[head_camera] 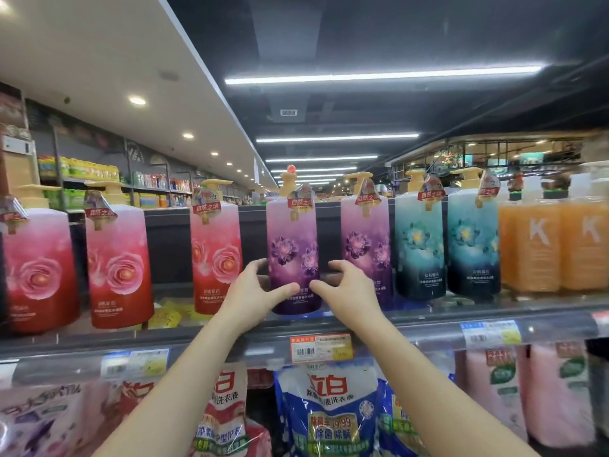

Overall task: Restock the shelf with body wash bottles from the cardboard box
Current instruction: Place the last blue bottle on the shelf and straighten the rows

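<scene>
A purple body wash bottle (293, 245) with a yellow pump stands upright on the upper shelf (428, 316), near its front edge. My left hand (257, 291) clasps its lower left side, thumb across the front. My right hand (346, 291) is cupped at its lower right, with the thumb tip on the front and the curled fingers a small gap away from the side. A second purple bottle (365, 239) stands just to the right. The cardboard box is out of view.
Red rose bottles (214, 249) stand to the left, with a gap between them and the purple one. Teal bottles (418, 245) and orange bottles (534, 249) stand to the right. Refill pouches (333, 410) hang below the price-tag rail (321, 347).
</scene>
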